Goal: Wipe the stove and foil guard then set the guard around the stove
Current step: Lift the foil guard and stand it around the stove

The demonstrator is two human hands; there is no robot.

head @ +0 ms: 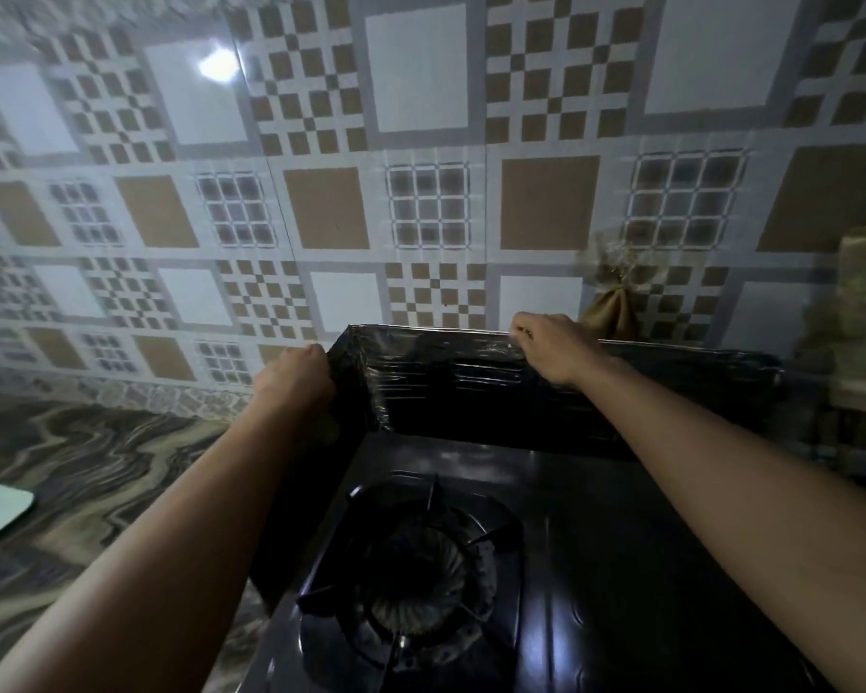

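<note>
My left hand (296, 380) is curled round the top edge of the foil guard (471, 387), on its left wall. My right hand (553, 347) pinches the top edge of the back wall, fingers bent over it. The guard stands up between my hands, along the back and left side of the stove (621, 542). The burner (416, 567) is below my hands, nearer to me. Just past my right hand a small brown bag (613, 315) sits by the tiled wall (421, 67). The swirly counter (96, 452) lies under my left arm
</note>
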